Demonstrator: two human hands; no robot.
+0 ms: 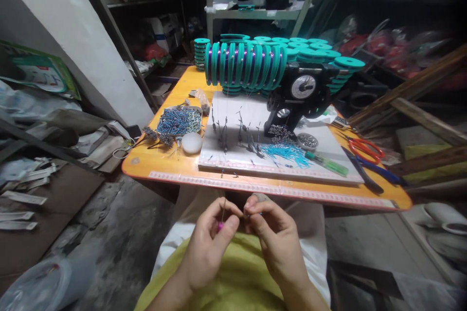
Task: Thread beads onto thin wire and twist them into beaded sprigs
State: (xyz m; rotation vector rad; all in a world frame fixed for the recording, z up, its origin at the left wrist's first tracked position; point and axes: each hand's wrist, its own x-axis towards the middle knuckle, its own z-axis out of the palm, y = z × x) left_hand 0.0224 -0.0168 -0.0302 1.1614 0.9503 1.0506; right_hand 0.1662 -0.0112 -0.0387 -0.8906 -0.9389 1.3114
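Both hands are close together over my lap, in front of the table edge. My left hand [215,240] is closed around a thin dark rod with a bright pink piece [221,226] at its lower end; its exact kind is unclear. My right hand [272,226] pinches with thumb and fingers beside the left fingertips. A tiny dark thing shows there, too small to name. A pale wrap [260,197] covers one right fingertip. Nearest on the white board [233,161] ahead are small upright dark pieces [225,136] hanging on threads and a pile of light-blue pieces [288,153].
A row of teal spools [246,65] with purple line is mounted on a black winding machine [301,88]. On the orange table [140,164] sit a tray of small blue parts [178,121], a white round lid [191,143], a green-handled tool [330,164], orange-handled scissors [365,148] and blue-handled pliers [381,171].
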